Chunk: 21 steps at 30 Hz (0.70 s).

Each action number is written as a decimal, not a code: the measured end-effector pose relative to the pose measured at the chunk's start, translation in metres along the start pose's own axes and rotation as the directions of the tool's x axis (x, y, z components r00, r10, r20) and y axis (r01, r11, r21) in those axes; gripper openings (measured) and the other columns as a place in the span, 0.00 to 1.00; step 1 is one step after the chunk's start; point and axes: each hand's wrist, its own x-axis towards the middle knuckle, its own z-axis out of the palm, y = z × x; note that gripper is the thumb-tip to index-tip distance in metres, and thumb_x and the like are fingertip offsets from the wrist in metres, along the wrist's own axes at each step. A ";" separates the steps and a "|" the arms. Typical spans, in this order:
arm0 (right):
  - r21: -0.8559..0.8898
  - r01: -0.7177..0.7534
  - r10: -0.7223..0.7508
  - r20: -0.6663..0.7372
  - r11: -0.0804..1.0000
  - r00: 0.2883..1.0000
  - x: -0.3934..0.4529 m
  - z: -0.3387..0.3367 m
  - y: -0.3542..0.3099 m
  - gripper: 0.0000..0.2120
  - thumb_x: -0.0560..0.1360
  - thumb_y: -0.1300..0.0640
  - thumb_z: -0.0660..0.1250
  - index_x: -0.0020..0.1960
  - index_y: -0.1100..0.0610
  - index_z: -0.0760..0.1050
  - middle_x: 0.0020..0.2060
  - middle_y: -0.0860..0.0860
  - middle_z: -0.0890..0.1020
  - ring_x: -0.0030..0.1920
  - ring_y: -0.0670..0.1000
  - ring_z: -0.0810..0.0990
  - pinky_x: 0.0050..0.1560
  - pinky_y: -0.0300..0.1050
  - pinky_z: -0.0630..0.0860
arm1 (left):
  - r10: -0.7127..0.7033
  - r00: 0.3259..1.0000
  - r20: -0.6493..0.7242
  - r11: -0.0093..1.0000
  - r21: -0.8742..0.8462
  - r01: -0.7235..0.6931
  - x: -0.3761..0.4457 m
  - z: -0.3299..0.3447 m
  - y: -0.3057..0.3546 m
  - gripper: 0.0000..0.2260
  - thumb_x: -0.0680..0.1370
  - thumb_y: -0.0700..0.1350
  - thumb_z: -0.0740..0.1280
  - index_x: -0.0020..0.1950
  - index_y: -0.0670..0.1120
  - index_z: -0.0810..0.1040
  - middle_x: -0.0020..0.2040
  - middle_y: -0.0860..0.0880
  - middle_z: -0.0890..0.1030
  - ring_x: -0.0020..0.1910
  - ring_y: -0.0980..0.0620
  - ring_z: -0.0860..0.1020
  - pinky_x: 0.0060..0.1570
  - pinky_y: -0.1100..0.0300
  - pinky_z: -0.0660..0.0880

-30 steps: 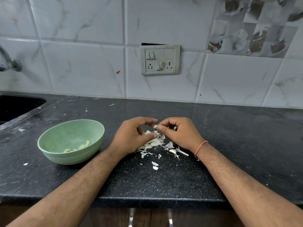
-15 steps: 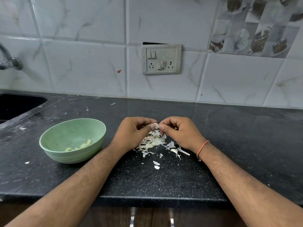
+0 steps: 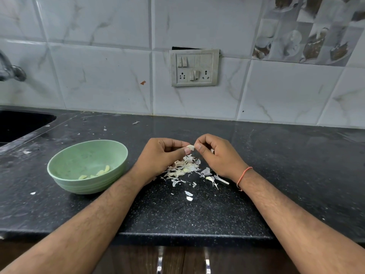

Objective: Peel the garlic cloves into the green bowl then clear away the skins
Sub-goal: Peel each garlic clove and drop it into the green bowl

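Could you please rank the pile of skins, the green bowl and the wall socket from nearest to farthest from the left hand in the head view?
From the left hand:
1. Pile of skins, just right of it on the counter.
2. Green bowl, to its left.
3. Wall socket, up on the tiled wall behind.

Layout, counter [image 3: 276, 175] as seen from my head.

Bowl [image 3: 65, 171] at 9 o'clock of my left hand [image 3: 158, 155]; peeled cloves [image 3: 98, 173] in it. Skins [image 3: 183, 169] on counter under both hands; right hand [image 3: 219, 155] at 3 o'clock. Sink [image 3: 19, 123] at 10 o'clock; switch plate [image 3: 194, 68] at 12, on the wall.
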 end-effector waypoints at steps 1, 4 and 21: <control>-0.023 0.011 -0.011 -0.013 1.000 1.000 0.000 0.000 0.000 0.05 0.84 0.55 0.68 0.50 0.47 0.79 0.43 0.41 0.82 0.43 0.40 0.78 0.44 0.30 0.72 | 0.008 1.000 -0.006 1.000 0.017 -0.008 -0.001 0.000 0.000 0.08 0.75 0.47 0.80 0.54 0.48 0.90 0.43 0.46 0.89 0.35 0.56 0.79 0.34 0.63 0.76; -0.069 0.018 -0.021 -0.050 0.997 0.999 0.000 0.001 0.001 0.04 0.84 0.54 0.68 0.50 0.49 0.80 0.44 0.42 0.82 0.44 0.44 0.79 0.44 0.35 0.74 | 0.044 0.999 -0.021 0.995 0.086 -0.042 -0.003 0.000 -0.001 0.07 0.74 0.48 0.81 0.50 0.49 0.90 0.41 0.48 0.89 0.36 0.51 0.79 0.37 0.58 0.76; -0.019 0.050 -0.051 -0.031 0.999 0.998 -0.002 0.004 -0.006 0.03 0.84 0.55 0.68 0.52 0.51 0.80 0.45 0.44 0.82 0.45 0.47 0.79 0.45 0.36 0.75 | 0.073 0.996 -0.060 0.991 0.118 -0.065 0.003 0.000 -0.006 0.06 0.81 0.46 0.75 0.56 0.51 0.88 0.43 0.49 0.89 0.38 0.57 0.83 0.45 0.51 0.83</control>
